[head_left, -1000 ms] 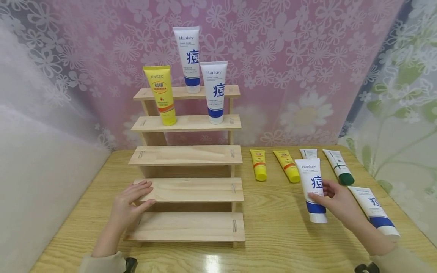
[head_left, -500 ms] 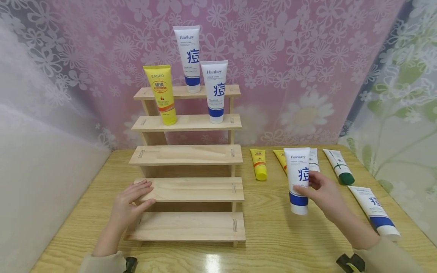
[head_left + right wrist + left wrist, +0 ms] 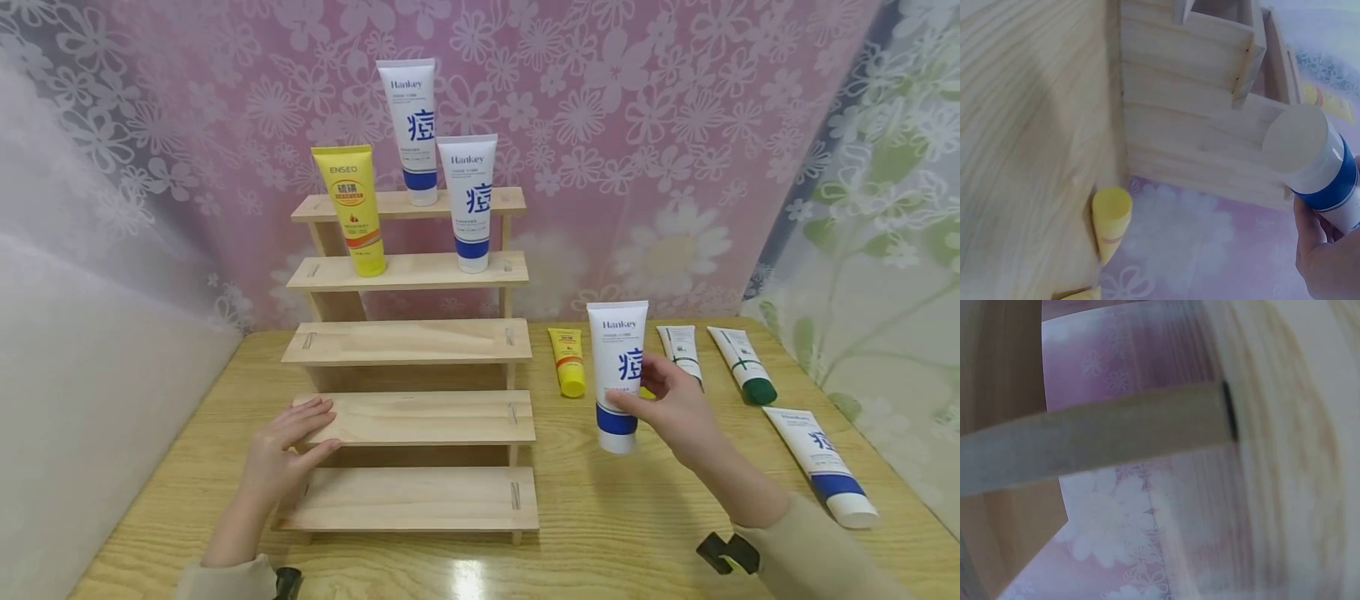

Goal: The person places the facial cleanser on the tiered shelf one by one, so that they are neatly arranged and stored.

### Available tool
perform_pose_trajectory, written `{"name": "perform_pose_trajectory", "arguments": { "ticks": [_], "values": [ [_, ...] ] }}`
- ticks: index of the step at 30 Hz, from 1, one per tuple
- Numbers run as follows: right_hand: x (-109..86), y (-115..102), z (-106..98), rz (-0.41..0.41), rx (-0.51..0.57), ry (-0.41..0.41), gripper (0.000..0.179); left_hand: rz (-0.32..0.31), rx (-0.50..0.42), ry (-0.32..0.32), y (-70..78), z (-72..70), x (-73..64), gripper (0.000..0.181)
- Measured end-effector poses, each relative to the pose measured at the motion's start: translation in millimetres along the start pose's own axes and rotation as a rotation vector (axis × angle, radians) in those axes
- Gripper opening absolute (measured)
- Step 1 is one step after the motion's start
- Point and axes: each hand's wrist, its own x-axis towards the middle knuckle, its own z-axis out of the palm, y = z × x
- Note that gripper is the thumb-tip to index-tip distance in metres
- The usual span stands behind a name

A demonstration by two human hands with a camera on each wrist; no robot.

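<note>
My right hand (image 3: 678,408) grips a white squeeze tube with a blue band (image 3: 618,375), upright with its cap down, above the table right of the shelf. In the right wrist view the tube's white cap (image 3: 1296,139) and my curled fingers show. My left hand (image 3: 285,446) rests on the left end of the second-lowest step of the wooden stepped shelf (image 3: 420,417), fingers fairly straight. A yellow tube (image 3: 354,212) and a white-and-blue tube (image 3: 468,204) stand on the second step from the top. Another white-and-blue tube (image 3: 410,133) stands on the top step.
On the table (image 3: 585,517) lie a yellow tube (image 3: 567,362), two white-and-green tubes, one at the far right (image 3: 742,364) and one beside it (image 3: 681,352), and a white-and-blue tube (image 3: 821,467). Another yellow tube (image 3: 647,392) is mostly hidden behind the held one.
My right hand has carried the white-and-blue tube leftward and somewhat up, toward the shelf. The left hand has stayed in place on the step.
</note>
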Motion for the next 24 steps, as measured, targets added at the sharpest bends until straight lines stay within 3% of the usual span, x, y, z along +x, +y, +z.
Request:
{"name": "perform_pose_trajectory", "arguments": {
  "ticks": [5, 12, 24],
  "values": [
    [4.7, -13.1, 9.7, -0.027, 0.052, -0.008, 0.058, 0.026, 0.002, 0.016, 0.3, -0.5, 0.3, 0.035],
    [13.7, -24.9, 26.5, -0.137, 0.078, 0.023, 0.051, -0.02, 0.028, -0.031, -0.1, -0.4, -0.8, 0.035],
    [39.8, -54.5, 59.5, -0.167, 0.142, -0.016, 0.053, -0.004, 0.026, 0.003, -1.4, 0.3, -0.8, 0.037]
  ]
}}
